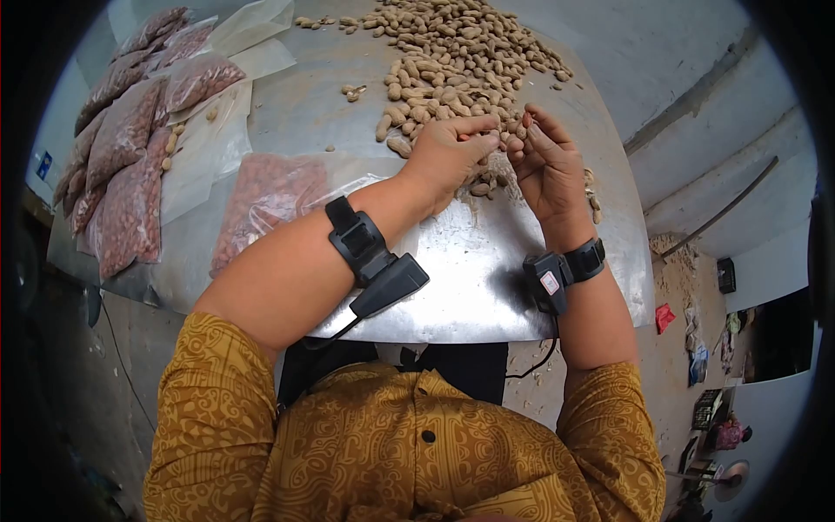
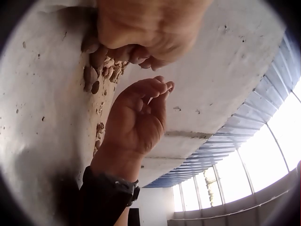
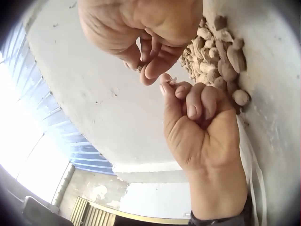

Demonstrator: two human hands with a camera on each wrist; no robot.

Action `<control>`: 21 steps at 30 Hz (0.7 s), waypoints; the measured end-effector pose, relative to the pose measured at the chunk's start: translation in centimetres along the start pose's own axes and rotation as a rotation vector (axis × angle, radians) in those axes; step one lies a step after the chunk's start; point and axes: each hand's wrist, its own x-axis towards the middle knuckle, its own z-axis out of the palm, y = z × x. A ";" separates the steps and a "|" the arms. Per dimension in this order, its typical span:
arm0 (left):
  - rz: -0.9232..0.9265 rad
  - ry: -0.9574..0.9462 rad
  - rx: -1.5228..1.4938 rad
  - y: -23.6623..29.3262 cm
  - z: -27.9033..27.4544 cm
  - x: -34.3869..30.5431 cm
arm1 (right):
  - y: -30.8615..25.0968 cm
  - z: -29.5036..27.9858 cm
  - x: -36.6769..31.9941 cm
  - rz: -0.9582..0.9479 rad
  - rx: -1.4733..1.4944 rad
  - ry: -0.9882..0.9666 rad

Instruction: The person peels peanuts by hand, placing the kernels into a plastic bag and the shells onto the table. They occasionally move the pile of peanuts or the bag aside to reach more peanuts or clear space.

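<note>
Over the front of a heap of unshelled peanuts (image 1: 452, 70), both bare hands are raised close together, fingertips facing. The left hand (image 1: 445, 157) pinches a small peanut piece between thumb and index finger; a reddish bit shows there in the head view, and a pale shred (image 3: 172, 81) at the fingertips in the right wrist view. Its other fingers are curled in. In the right hand (image 1: 553, 170), thumb and fingertips pinch a reddish-brown peanut kernel (image 1: 527, 120). Loose peanuts (image 3: 230, 56) lie just beneath the hands.
The metal table (image 1: 470, 296) carries a clear bag of red kernels (image 1: 270, 200) left of the hands. More filled bags (image 1: 130, 130) are piled at the far left, beside flat plastic bags (image 1: 209, 165). A pale wall (image 1: 661, 52) stands beyond the table's right edge.
</note>
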 end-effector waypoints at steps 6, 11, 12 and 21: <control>-0.369 -0.142 -0.386 -0.2 -1.0 0.6 | -0.6 0.7 -0.6 -0.211 -0.778 -0.132; -0.407 -0.154 -0.463 -0.7 -1.4 1.0 | -0.2 1.0 -0.8 -0.268 -0.864 -0.083; -0.414 -0.162 -0.486 -0.7 -1.4 1.0 | -0.4 1.1 -0.8 -0.239 -0.833 -0.068; -0.002 -0.165 -0.112 -0.2 -1.2 0.5 | -0.1 0.1 -0.2 -0.029 -0.278 -0.018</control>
